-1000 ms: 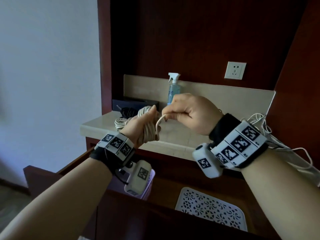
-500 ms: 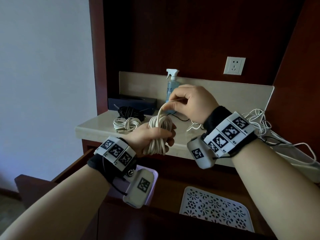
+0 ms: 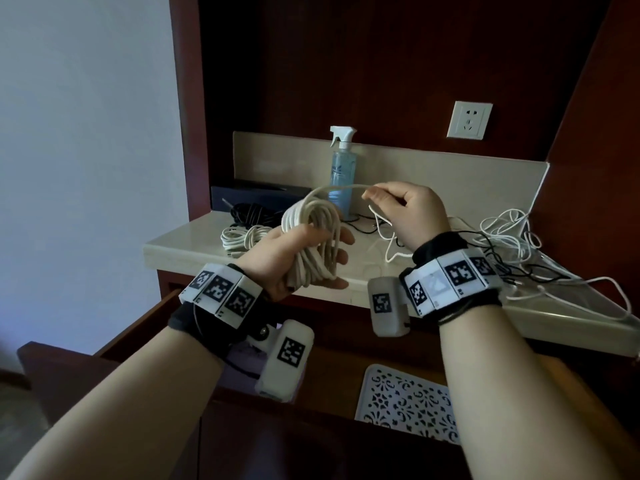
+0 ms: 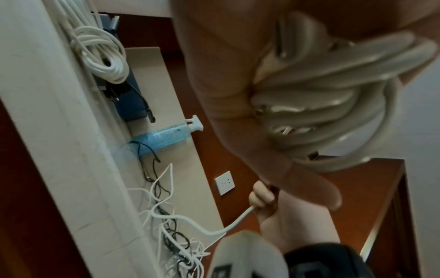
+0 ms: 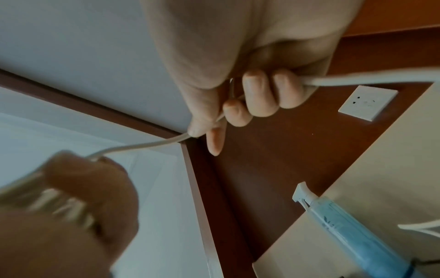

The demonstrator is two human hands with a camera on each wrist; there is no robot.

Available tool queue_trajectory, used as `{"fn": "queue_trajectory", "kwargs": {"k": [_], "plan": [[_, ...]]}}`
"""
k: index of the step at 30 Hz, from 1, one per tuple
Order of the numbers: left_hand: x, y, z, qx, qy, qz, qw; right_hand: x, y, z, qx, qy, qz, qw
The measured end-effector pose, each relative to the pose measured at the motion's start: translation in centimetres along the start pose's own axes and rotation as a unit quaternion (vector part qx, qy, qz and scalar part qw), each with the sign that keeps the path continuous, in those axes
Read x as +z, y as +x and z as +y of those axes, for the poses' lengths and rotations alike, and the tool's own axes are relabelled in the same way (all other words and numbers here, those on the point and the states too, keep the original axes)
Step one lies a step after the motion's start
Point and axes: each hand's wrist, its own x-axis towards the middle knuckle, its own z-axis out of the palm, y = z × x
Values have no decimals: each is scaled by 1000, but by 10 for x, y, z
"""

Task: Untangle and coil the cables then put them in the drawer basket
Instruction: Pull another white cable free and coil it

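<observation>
The left hand (image 3: 298,261) is curling its fingers round the upright white cable coil (image 3: 313,237), while the right hand (image 3: 407,211) is pinching the free strand arching up beside the coil's top.

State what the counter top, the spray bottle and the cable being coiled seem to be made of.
Counter top: pale polished stone or imitation, faintly glossy.
Spray bottle: clear blue-tinted plastic, see-through, with a white plastic trigger.
White cable: smooth rubbery plastic sheath, bending softly in loops with shiny highlights.

Pale wall (image 3: 86,133) left; dark wood alcove (image 3: 381,64); beige stone counter (image 3: 180,247); wall socket (image 3: 469,120).
</observation>
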Motion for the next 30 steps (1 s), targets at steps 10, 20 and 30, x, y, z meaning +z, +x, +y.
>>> {"fn": "queue_trajectory", "kwargs": {"k": [10,20,30], "plan": [[-1,-4,-5,60,-70,40,995,7,-50,15,31,86,49,995],[-6,-13,-17,68,-131,75,986,11,-71,13,-28,-39,-139,989],[-25,-19,-14,114,-103,278,948,-28,-73,28,32,-94,-151,984]]}}
